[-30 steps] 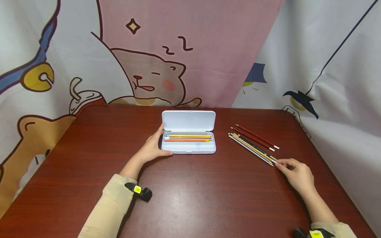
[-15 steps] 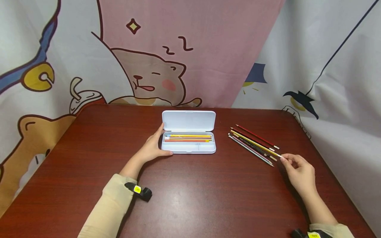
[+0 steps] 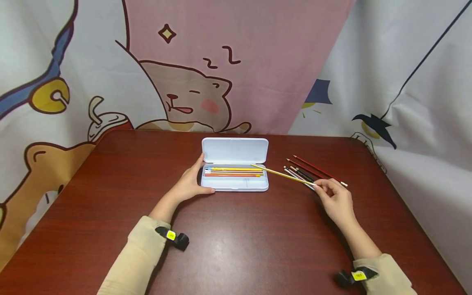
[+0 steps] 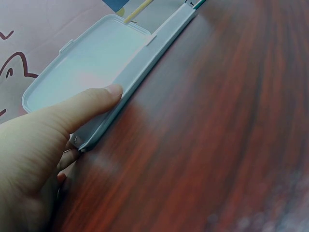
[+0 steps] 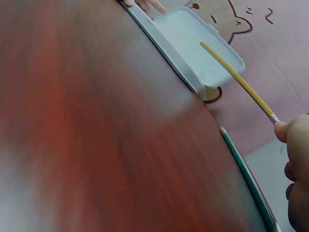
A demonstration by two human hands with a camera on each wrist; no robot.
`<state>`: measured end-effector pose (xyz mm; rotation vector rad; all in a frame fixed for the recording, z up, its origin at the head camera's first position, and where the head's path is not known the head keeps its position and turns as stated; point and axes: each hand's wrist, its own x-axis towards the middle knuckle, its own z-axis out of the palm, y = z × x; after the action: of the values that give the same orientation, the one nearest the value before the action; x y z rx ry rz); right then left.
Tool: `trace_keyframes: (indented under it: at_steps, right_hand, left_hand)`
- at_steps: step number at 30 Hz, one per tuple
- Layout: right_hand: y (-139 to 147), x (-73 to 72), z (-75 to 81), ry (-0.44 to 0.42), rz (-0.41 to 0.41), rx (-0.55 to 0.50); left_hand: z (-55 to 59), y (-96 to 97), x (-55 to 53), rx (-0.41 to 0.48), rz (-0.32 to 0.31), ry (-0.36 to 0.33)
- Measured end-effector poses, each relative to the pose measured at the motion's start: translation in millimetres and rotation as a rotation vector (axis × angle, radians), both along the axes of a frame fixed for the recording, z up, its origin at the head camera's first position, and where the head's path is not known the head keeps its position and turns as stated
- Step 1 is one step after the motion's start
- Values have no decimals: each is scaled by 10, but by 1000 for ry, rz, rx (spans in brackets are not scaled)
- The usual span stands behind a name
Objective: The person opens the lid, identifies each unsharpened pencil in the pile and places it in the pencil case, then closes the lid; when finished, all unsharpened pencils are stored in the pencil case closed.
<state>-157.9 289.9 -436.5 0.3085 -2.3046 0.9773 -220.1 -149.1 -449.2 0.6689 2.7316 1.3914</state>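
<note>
The white pencil case (image 3: 257, 185) stands with its lid (image 3: 234, 150) raised at the back, several pencils (image 3: 232, 175) lying in its rear compartment. My left hand (image 3: 188, 181) holds the case's left end, thumb (image 4: 104, 96) on the front wall and fingers round the side. Between thumb and fingertips, my right hand (image 3: 336, 199) pinches a yellow pencil (image 3: 284, 174) by its white-ended near tip. The pencil points left and is raised, its far end overlapping the right part of the case in the head view. In the right wrist view the yellow pencil (image 5: 241, 83) crosses before the lid.
Right of the case, several loose pencils lie side by side on the dark red-brown table (image 3: 228, 246), among them a red pencil (image 3: 317, 167) at the outer side. My right hand overlaps their near ends. A cartoon-printed cloth (image 3: 265, 82) hangs behind the table.
My right hand has drawn the yellow pencil out of the loose group, lifted it and carried it left to the case. The left hand has stayed on the case.
</note>
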Motion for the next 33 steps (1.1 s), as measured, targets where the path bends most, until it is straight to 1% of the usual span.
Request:
trace_keyframes:
  at_steps: [4,11,20,25,33]
  right_hand:
    - [-177,-122,0,-24,28,-10]
    - [-468,-349,-5,-17,97,21]
    - [-745,-604,-67,-109,149,28]
    - [-862,-688,-85,-145,168,46]
    - [-1015,-777,-94,-205,201,85]
  left_hand:
    - [1,4,-4,-9,4,1]
    - [1,7,-8,-18,8,0]
    - [11,0,-1,-26,9,6]
    - [21,1,7,-28,12,8]
    - [33,5,18,-32,18,8]
